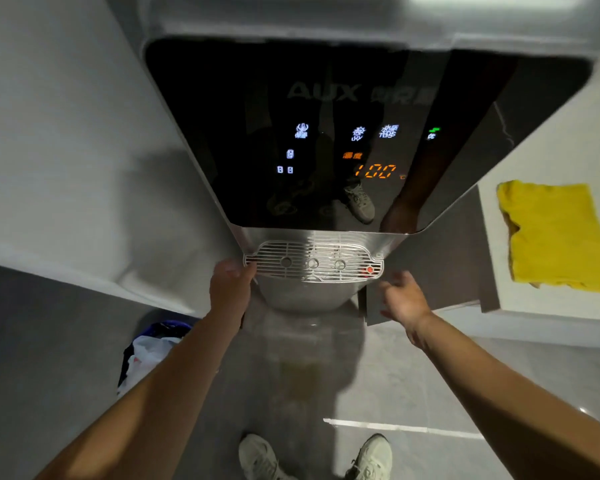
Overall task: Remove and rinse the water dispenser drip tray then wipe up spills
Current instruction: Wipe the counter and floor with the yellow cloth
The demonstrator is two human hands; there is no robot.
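The water dispenser (326, 133) stands in front of me, its black glass panel lit with icons and an orange "100". Below the panel sits the silver drip tray (314, 263) with a slotted grille and a small red float at its right end. My left hand (230, 289) touches the tray's left end, fingers curled against its edge. My right hand (404, 299) hovers just right of the tray with fingers spread, holding nothing and not touching it. A yellow cloth (555, 237) lies on the white counter to the right.
The white counter (534, 306) juts out at the right beside the dispenser. A white wall fills the left. On the grey floor at lower left stands a bin with a plastic bag (149, 355). My shoes (312, 455) are below.
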